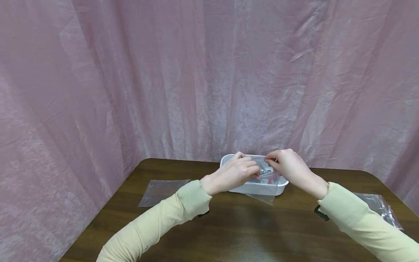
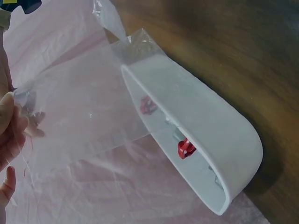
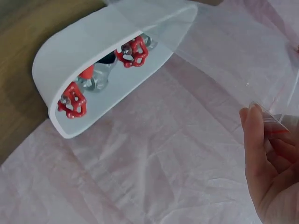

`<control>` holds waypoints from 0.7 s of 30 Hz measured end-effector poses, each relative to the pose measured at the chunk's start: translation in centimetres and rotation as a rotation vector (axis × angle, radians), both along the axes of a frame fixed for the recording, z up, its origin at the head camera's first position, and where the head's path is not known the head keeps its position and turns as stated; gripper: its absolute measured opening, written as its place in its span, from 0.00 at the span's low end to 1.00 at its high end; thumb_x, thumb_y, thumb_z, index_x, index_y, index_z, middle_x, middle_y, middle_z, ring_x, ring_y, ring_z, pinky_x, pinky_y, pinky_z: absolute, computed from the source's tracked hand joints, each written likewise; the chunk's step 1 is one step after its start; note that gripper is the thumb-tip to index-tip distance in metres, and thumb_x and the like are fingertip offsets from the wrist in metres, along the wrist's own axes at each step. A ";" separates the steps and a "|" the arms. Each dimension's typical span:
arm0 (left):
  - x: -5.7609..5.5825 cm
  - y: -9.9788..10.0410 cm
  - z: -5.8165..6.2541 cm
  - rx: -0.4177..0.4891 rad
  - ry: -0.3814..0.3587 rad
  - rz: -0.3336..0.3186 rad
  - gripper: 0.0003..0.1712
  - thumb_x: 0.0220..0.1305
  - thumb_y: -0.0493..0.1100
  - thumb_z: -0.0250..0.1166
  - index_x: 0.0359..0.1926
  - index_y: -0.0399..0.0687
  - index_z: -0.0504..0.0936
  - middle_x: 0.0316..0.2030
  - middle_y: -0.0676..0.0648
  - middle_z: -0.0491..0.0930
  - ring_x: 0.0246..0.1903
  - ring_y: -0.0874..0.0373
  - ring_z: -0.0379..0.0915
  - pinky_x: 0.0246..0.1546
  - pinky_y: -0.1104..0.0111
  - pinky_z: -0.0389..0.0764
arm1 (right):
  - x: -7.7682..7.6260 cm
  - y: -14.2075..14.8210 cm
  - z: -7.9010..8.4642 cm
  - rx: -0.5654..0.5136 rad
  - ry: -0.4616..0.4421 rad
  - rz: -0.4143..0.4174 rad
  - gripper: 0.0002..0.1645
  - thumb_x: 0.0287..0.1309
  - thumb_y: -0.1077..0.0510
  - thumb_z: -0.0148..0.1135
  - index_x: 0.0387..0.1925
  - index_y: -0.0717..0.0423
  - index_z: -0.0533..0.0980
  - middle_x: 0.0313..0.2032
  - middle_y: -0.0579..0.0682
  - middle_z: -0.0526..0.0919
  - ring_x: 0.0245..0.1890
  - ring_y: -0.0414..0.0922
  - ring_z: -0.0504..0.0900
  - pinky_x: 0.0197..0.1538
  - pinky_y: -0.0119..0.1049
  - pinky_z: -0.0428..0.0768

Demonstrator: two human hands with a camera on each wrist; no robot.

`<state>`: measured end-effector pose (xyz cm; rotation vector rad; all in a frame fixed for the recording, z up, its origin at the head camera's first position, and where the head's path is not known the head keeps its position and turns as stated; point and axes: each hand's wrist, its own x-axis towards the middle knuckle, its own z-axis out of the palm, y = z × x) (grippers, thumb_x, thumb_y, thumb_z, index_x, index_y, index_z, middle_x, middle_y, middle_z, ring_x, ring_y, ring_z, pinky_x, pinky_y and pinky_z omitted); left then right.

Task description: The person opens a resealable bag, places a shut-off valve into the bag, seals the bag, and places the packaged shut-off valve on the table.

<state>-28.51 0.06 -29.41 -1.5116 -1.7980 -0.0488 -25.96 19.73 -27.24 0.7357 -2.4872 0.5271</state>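
A clear plastic zip bag (image 2: 88, 112) hangs between my two hands, its top edge marked by a thin red line. My left hand (image 1: 234, 173) holds one side of that edge. With thumb and forefinger, my right hand (image 1: 291, 167) pinches the other corner, where a red strip shows in the right wrist view. Behind and below the bag stands a white plastic bin (image 1: 252, 188). Inside it lie several metal valves with red handwheels (image 3: 133, 52), partly seen through the film. No contents show in the held bag.
On the brown wooden table (image 1: 229, 225), another clear bag (image 1: 160, 191) lies flat at the left. More clear plastic packaging (image 1: 381, 209) lies at the right, partly behind my right sleeve. A pink curtain (image 1: 209, 80) hangs behind the table.
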 end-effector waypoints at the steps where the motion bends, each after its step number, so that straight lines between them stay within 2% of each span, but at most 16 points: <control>1: 0.1 0.0 -0.1 0.000 0.003 0.001 0.09 0.54 0.47 0.66 0.25 0.50 0.76 0.23 0.59 0.72 0.27 0.64 0.67 0.35 0.72 0.62 | 0.0 -0.1 0.0 0.013 0.013 -0.011 0.02 0.49 0.68 0.63 0.27 0.61 0.81 0.22 0.46 0.79 0.15 0.37 0.67 0.19 0.34 0.67; 5: 0.4 0.0 -0.3 -0.003 0.019 -0.008 0.08 0.54 0.48 0.65 0.25 0.52 0.76 0.24 0.59 0.72 0.27 0.65 0.66 0.36 0.71 0.63 | -0.1 -0.2 -0.1 0.030 0.024 -0.044 0.03 0.50 0.67 0.62 0.27 0.61 0.81 0.22 0.47 0.79 0.15 0.38 0.67 0.18 0.34 0.68; 10: 1.1 0.2 -0.4 -0.006 0.044 -0.026 0.08 0.55 0.48 0.65 0.25 0.53 0.77 0.24 0.60 0.72 0.27 0.66 0.66 0.38 0.71 0.64 | -0.4 -0.2 0.0 0.003 -0.017 -0.051 0.05 0.53 0.68 0.59 0.27 0.63 0.80 0.19 0.48 0.77 0.11 0.36 0.68 0.15 0.32 0.69; 16: 1.9 0.5 -0.5 -0.026 0.063 -0.032 0.08 0.55 0.49 0.65 0.25 0.54 0.77 0.23 0.60 0.71 0.27 0.66 0.65 0.33 0.73 0.62 | -0.7 -0.5 0.2 0.062 0.011 -0.102 0.11 0.53 0.66 0.59 0.19 0.54 0.77 0.14 0.42 0.69 0.14 0.41 0.66 0.16 0.37 0.66; 21: 2.2 0.8 -0.6 -0.038 0.022 -0.059 0.06 0.56 0.44 0.65 0.26 0.52 0.77 0.24 0.59 0.72 0.28 0.65 0.65 0.29 0.77 0.62 | -1.0 -0.9 0.0 0.070 0.002 -0.096 0.17 0.54 0.66 0.58 0.13 0.50 0.72 0.11 0.40 0.64 0.12 0.39 0.64 0.16 0.35 0.64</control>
